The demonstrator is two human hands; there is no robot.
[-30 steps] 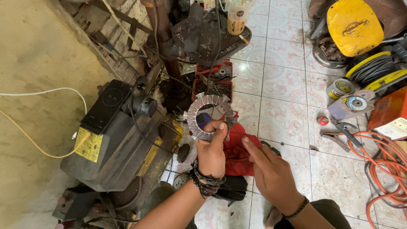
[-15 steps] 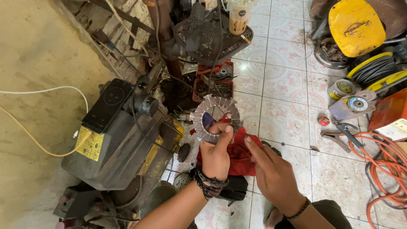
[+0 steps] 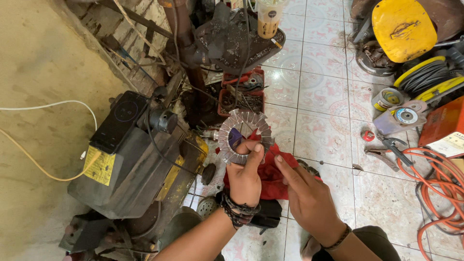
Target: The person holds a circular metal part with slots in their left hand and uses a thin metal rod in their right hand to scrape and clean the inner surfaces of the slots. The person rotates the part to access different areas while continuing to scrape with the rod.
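Metal ring (image 3: pixel 244 136) pinched in left hand (image 3: pixel 244 179); right hand (image 3: pixel 309 198) beside it.

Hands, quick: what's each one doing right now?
Left hand: fingers shut on the toothed metal ring.
Right hand: holds nothing, fingers open, forefinger pointing toward the ring.

The left hand (image 3: pixel 244 181) holds the flat, toothed, silvery metal ring (image 3: pixel 244 137) at the frame's centre. At four o'clock from the ring lies the right hand (image 3: pixel 307 195), close beside the left. Beneath both hands lies the crumpled red cloth (image 3: pixel 270 176) on the patterned tiled floor (image 3: pixel 324 96). At nine o'clock sits the bulky dark metal machine (image 3: pixel 137 159). At twelve o'clock stands the red parts tray (image 3: pixel 241 94); at three o'clock coils the orange hose (image 3: pixel 435 183).
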